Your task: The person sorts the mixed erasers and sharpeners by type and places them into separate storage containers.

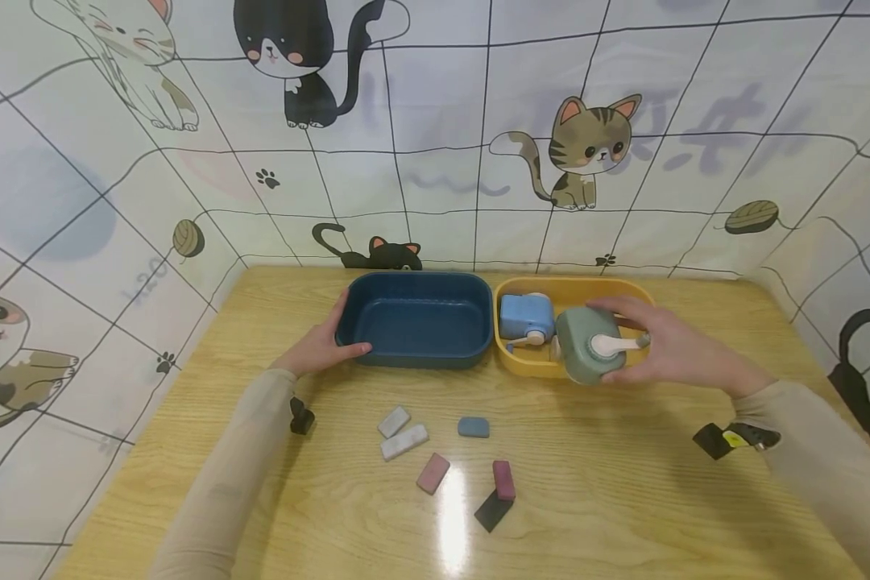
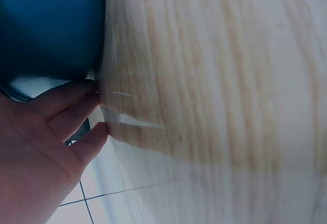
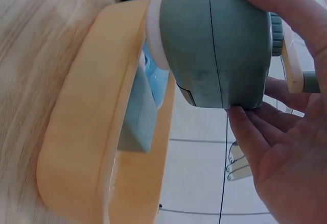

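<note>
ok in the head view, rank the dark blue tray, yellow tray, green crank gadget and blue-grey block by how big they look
Largest to smallest:
1. Dark blue tray and yellow tray: too alike to rank
2. Green crank gadget
3. Blue-grey block

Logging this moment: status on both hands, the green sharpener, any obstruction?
Left hand against dark blue tray. Right hand grips green sharpener above yellow tray. Blue sharpener inside that tray, close by; nothing visibly blocking the hands.

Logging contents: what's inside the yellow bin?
Blue crank sharpener; right wrist view shows a grey-green surface, possibly another object. Held green crank sharpener and right hand hide part of the interior.
</note>
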A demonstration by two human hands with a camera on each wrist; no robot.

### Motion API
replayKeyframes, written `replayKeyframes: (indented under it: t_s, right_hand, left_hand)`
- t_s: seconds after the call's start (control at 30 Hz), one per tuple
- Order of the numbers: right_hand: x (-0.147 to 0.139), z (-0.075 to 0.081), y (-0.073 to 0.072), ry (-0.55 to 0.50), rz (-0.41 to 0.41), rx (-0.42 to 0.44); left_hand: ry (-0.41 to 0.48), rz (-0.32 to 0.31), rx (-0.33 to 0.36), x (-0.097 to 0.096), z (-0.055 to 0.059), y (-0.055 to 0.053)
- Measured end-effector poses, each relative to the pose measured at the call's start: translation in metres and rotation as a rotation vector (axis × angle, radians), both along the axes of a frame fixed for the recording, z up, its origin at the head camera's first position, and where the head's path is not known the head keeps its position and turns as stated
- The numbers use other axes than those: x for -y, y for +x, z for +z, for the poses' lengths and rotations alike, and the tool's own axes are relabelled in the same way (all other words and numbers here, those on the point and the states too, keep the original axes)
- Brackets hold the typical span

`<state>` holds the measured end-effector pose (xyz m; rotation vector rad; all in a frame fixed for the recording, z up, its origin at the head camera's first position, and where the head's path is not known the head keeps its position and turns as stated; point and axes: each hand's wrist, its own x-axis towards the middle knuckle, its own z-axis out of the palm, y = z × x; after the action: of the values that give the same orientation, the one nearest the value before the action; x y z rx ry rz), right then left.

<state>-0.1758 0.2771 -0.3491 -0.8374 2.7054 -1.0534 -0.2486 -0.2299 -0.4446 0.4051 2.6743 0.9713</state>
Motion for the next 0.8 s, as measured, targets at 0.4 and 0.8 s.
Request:
replayKeyframes:
  t_s: [0.4,0.8]
  right_hand:
    - [-0.019,-0.007,-0.013,0.029,-0.073,-0.018]
    - [-0.039,-0.006,-0.024,0.046,-0.170,0.030]
  left_hand:
    - [-0.006,-0.004,-0.009,0.002,-0.002,-0.001]
    - [0.020,-0.011,-0.008,0.002,-0.002,-0.001]
